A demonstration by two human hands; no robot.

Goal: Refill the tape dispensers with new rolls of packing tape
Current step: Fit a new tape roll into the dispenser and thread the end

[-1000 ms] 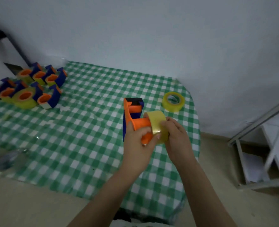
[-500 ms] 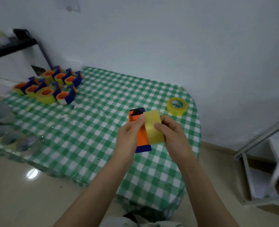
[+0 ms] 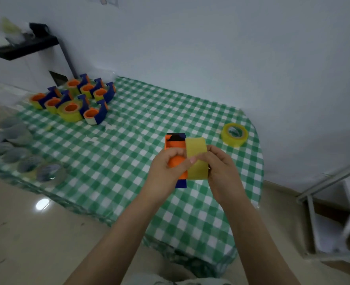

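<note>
An orange-and-blue plastic dispenser (image 3: 171, 144) touches an edge-on yellow tape roll (image 3: 195, 147); a second roll (image 3: 234, 135) lies flat near the table's (image 3: 129, 153) right edge.

A plain, home-like room serving as my small packing corner.
My worktop (image 3: 129, 153), checked green and white, stands against a bare pale wall (image 3: 211, 48). There is a glossy beige floor (image 3: 26, 243) below, a black shelf (image 3: 24, 48) at my left, a white metal rack (image 3: 332, 178) at my right, and loaded tape dispensers (image 3: 73, 99) grouped at the far corner.
</note>
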